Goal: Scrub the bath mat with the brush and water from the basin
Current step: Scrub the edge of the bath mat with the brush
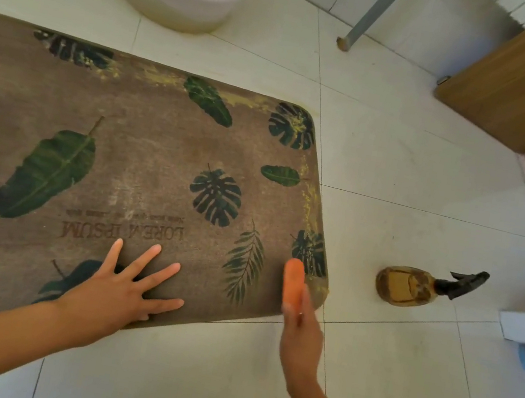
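1. Head view, left side: the bath mat [144, 151] lies flat on the tiled floor [414, 175], with yellowish grime along its far and right edges.
2. Your left hand [120, 293] presses its near edge, fingers straight and spread, likely to pin it against sliding.
3. The basin [183, 1] stands just beyond the mat, handy for water.
4. Your right hand [300, 337] grips the orange brush [293, 280] over the mat's near right corner, apparently poised to scrub; whether it touches is unclear.
5. A spray bottle [403, 285] sits on the tiles further right.

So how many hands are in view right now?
2. The left hand lies flat, fingers spread, on the bath mat near its front edge; the right hand holds the orange brush at the mat's near right corner.
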